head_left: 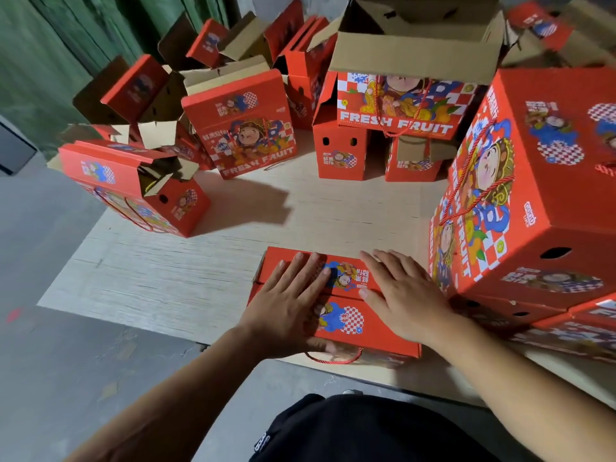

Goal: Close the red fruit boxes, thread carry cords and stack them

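The red fruit box (336, 305) looks light, stiff cardboard, its lid pressed flat under the open left hand (286, 305) and right hand (400, 295), neither gripping; best lifted by its sides or cord (333, 360)

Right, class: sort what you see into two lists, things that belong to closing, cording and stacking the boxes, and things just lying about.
Part of the job:
- left hand and right hand, flat on the near red box
- its red carry cord
- open-flapped boxes
- stacked boxes

Just there:
- pale board
- grey floor
- green wall
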Motion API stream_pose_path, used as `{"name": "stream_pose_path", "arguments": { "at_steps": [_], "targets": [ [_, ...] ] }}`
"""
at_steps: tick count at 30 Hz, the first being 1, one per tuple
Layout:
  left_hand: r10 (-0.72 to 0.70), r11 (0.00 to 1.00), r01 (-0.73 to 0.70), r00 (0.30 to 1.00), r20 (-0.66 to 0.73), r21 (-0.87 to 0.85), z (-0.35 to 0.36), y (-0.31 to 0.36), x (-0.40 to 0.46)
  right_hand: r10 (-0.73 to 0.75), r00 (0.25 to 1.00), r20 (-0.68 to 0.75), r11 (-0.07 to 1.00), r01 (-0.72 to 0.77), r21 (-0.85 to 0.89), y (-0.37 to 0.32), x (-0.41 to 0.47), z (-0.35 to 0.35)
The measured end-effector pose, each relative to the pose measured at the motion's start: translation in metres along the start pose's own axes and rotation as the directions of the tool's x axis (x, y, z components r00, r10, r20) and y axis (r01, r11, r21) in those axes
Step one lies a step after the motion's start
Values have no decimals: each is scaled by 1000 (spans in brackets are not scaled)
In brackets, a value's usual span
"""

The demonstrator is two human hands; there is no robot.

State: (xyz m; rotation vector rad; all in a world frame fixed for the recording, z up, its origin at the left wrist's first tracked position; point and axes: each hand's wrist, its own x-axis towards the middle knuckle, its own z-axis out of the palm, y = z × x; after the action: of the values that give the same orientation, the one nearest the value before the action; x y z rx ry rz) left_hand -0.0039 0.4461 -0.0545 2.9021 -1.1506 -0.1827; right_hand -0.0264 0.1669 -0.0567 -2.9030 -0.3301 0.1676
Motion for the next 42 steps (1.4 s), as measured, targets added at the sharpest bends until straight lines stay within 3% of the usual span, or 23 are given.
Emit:
{"name": "stream_pose_path", "arguments": {
  "at_steps": [2, 4, 6, 7, 8, 9, 10, 11, 12, 15, 17, 19, 22, 24, 29, 31, 33, 35, 38, 40, 42],
  "targets": [
    [-52, 992, 48, 998, -33, -114, -4, -1, 4, -20, 997, -75, 987, 31, 158, 12, 8, -7],
    [-186, 946, 135, 971, -153, -294, -6, -8, 7, 120, 985, -126, 918, -62, 392, 18, 11, -9],
    [-486, 793, 298, 836, -257, -531, -6, -24, 2, 387, 919, -77, 724, -251, 643, 17, 8, -6],
    [-663, 591, 355, 726, -185, -724, -6, -35, -4, 516, 856, 4, 553, -337, 762, 14, 3, -4],
    [-774, 284, 327, 634, -14, -901, -7, -43, -11, 610, 781, 133, 328, -403, 855, 11, -3, -4],
    [-777, -69, 238, 596, 202, -969, -5, -48, -16, 639, 706, 305, 68, -447, 892, 8, -8, -5],
    [-714, -315, 173, 604, 353, -933, 1, -51, -18, 611, 654, 446, -151, -457, 876, 3, -13, -6],
    [-634, -404, 165, 659, 405, -900, 6, -49, -18, 564, 633, 530, -261, -472, 842, -1, -17, -3],
    [-559, -414, 193, 717, 416, -890, 9, -44, -16, 507, 650, 566, -284, -493, 822, -4, -19, -1],
    [-368, -375, 304, 818, 441, -876, 9, -27, -6, 492, 684, 538, -185, -522, 833, -10, -22, 1],
    [-383, -315, 279, 837, 391, -907, 12, -31, -4, 454, 730, 511, -164, -495, 853, -6, -21, -5],
    [-462, -222, 245, 826, 323, -944, 15, -34, -6, 481, 764, 430, -7, -487, 874, 0, -20, -3],
    [-522, -191, 203, 808, 275, -960, 22, -29, -7, 585, 797, 151, 345, -413, 843, -8, -14, 3],
    [-524, -178, 195, 811, 260, -965, 23, -27, -6, 591, 804, 69, 479, -418, 772, -11, -13, 7],
    [-519, -154, 167, 825, 223, -974, 16, -26, -7, 525, 839, 146, 474, -430, 768, -5, -12, 6],
    [-532, -164, 161, 817, 225, -973, 14, -25, -7, 513, 855, 76, 557, -399, 729, -7, -15, 3],
    [-549, -212, 147, 800, 242, -966, 15, -24, -10, 485, 867, -112, 741, -339, 580, -11, -22, -1],
    [-550, -235, 139, 797, 250, -962, 16, -23, -14, 360, 917, -173, 911, -306, 277, -24, -31, -1],
    [-543, -171, 155, 809, 224, -973, 17, -20, -14, 328, 943, -47, 940, -331, -79, -46, -39, 5],
    [-557, -130, 151, 806, 199, -980, 15, -19, -12, 353, 936, -1, 928, -350, -126, -61, -33, 2],
    [-572, -99, 150, 800, 179, -984, 13, -18, -11, 270, 961, 54, 958, -262, -117, -88, -25, 7]
  ]
}}
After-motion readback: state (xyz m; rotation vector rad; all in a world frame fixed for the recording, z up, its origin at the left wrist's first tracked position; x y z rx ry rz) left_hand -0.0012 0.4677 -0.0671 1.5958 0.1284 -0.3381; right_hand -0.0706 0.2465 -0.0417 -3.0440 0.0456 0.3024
